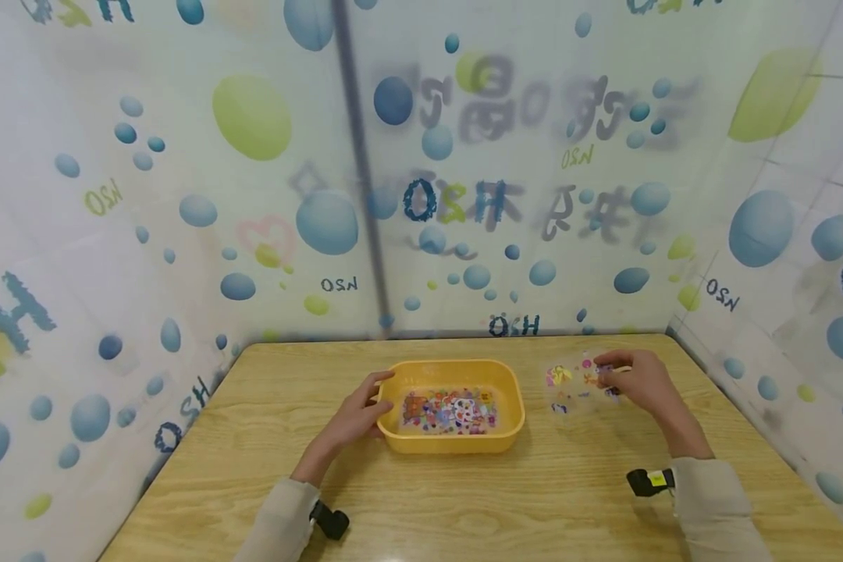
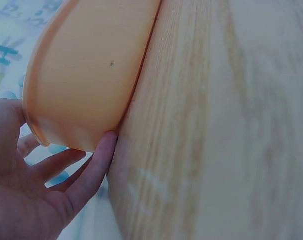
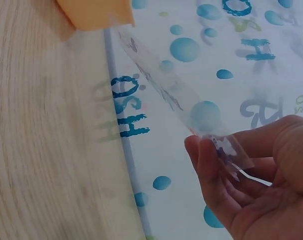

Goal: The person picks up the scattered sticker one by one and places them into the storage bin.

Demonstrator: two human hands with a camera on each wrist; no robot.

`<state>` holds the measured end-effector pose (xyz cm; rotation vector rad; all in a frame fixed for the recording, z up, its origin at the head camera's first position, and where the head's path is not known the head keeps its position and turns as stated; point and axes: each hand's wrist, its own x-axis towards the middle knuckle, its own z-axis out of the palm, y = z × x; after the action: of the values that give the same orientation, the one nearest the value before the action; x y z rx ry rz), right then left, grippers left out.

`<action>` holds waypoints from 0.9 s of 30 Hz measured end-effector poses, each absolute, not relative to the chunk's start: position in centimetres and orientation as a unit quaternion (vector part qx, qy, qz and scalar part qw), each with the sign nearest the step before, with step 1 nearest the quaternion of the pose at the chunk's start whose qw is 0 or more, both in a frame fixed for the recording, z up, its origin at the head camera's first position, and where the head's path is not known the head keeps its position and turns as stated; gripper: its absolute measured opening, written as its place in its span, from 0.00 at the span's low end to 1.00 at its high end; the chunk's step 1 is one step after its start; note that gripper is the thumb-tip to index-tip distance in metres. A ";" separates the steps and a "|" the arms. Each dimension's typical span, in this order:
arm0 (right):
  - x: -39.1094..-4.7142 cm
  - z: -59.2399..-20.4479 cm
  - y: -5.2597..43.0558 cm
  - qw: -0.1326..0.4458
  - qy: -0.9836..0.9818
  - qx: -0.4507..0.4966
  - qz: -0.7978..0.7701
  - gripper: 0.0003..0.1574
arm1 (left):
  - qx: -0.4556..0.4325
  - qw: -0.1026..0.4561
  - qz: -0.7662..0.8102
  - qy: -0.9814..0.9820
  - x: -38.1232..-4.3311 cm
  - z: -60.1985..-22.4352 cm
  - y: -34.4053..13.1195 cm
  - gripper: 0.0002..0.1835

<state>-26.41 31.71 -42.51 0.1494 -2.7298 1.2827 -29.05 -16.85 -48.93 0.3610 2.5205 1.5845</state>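
A yellow plastic basin (image 1: 449,445) stands on the table, with sheets of colourful cartoon stickers (image 1: 457,412) lying in it. My left hand (image 1: 353,410) grips the basin's left end, thumb over the rim and fingers against the outer wall; the left wrist view shows this hand (image 2: 46,185) from below. To the right of the basin, my right hand (image 1: 642,381) pinches the right edge of a clear sticker sheet (image 1: 567,390). Seen nearly edge-on in the right wrist view, the sheet (image 3: 161,92) stretches away from the thumb and fingertips toward the basin.
The wooden table (image 1: 421,507) reaches back to a white curtain (image 1: 435,257) printed with blue and green bubbles, which also hangs along both sides. A black wrist camera (image 1: 330,521) is strapped to the left sleeve, another wrist camera (image 1: 649,482) to the right.
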 end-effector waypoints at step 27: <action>-24.7 -39.0 29.3 0.140 -0.889 0.076 0.430 0.22 | 0.121 0.073 0.530 0.836 -29.0 -48.8 -16.9 0.30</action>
<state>-24.74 29.33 -39.05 0.2183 -2.5673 1.2438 -28.98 -16.91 -48.78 0.3647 2.5112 1.5906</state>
